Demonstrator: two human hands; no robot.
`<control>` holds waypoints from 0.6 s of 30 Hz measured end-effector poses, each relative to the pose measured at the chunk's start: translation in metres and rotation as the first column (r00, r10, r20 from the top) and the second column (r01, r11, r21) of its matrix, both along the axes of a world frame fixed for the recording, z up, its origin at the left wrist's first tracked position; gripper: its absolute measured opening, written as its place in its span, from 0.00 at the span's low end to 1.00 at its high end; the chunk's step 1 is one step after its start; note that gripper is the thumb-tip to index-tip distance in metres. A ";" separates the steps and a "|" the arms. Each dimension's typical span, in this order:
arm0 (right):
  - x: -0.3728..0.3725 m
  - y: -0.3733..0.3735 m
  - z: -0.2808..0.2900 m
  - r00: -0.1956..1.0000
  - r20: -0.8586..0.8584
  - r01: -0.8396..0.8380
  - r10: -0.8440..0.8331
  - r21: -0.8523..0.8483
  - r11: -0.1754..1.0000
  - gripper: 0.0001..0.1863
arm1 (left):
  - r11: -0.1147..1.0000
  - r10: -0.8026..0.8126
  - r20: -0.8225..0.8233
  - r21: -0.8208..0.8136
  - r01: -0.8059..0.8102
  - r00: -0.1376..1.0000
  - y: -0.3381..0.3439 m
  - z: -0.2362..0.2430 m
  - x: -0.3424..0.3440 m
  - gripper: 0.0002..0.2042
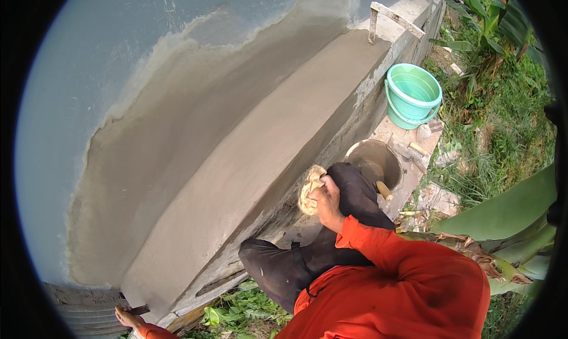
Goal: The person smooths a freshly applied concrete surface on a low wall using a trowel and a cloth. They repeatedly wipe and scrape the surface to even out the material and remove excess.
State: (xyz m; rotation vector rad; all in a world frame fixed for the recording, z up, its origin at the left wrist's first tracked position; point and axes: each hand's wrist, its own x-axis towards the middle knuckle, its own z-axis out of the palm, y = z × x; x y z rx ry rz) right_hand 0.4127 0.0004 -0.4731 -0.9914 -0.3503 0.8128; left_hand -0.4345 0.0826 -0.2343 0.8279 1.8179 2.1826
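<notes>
My right hand (329,206) is closed around a pale yellow sponge (309,191), held above my bent knee beside the mortar-covered ledge. At the far lower left, my left hand (126,318) grips a small dark flat piece (139,310) at the near end of the ledge; its exact kind is too small to tell. Smooth grey-brown mortar (260,143) covers the top of the long ledge. Damp plaster (171,114) with a ragged edge spreads up the adjoining blue-grey wall (77,84).
An aqua bucket (407,118) stands on a board (435,139) to the right. Closer to me is a mortar-stained bucket (391,164) with a wooden handle (384,190) beside it. A wooden frame (396,19) sits at the ledge's far end. Banana leaves (503,206) reach in from the right.
</notes>
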 end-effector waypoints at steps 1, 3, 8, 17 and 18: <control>0.037 0.015 0.011 0.996 -0.021 0.092 -0.091 0.083 0.992 0.11 | 1.000 -0.002 -0.038 0.016 0.002 0.999 0.000 -0.003 -0.004 0.07; 0.088 0.049 0.038 0.962 -0.023 0.271 -0.270 0.128 0.954 0.13 | 0.999 -0.034 -0.037 0.034 0.035 0.999 0.001 -0.006 -0.007 0.08; 0.007 0.075 0.080 0.957 0.097 0.264 -0.274 0.110 0.958 0.15 | 0.991 -0.090 -0.005 0.102 0.090 0.996 0.000 -0.006 0.002 0.09; -0.138 -0.039 0.069 0.696 0.517 -0.508 0.498 -0.135 0.850 0.13 | 0.989 -0.115 -0.041 0.086 0.118 0.993 -0.002 -0.002 0.009 0.10; -0.105 -0.040 0.075 0.721 0.456 -0.507 0.522 -0.167 0.846 0.13 | 0.991 -0.103 -0.048 0.079 0.106 0.994 -0.002 -0.002 0.007 0.10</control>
